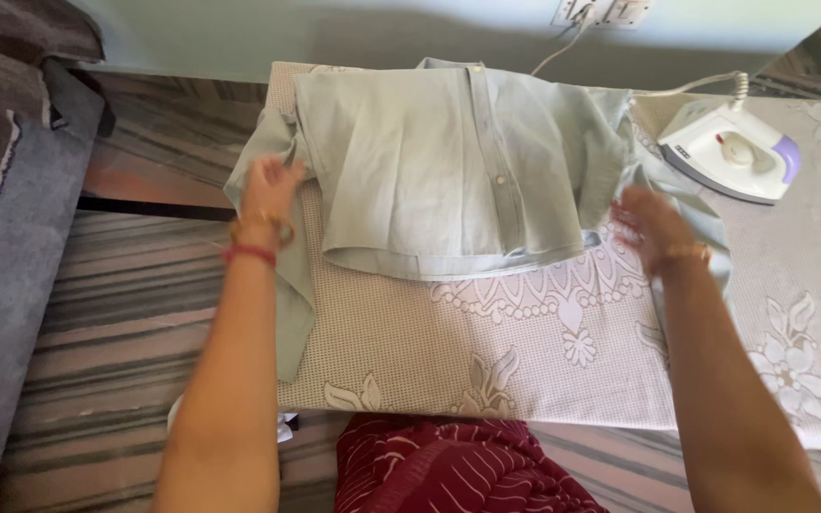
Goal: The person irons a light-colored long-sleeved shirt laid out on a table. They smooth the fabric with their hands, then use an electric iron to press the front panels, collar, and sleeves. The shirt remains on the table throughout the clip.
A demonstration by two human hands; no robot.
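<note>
A pale grey-green buttoned shirt (439, 161) lies spread on a surface covered with a beige floral cloth (544, 351). My left hand (268, 190) rests with fingers apart on the shirt's left sleeve, which hangs over the cloth's left edge. My right hand (653, 228) is blurred and hovers with fingers spread over the shirt's right sleeve at the right side. Neither hand grips anything that I can see. Red and gold bangles circle my left wrist.
A white electric iron (729, 152) with a purple end lies at the back right, its cord running to a wall socket (601, 11). A dark sofa (2, 190) stands at the left on a striped floor. Red patterned clothing (458, 470) shows at the bottom.
</note>
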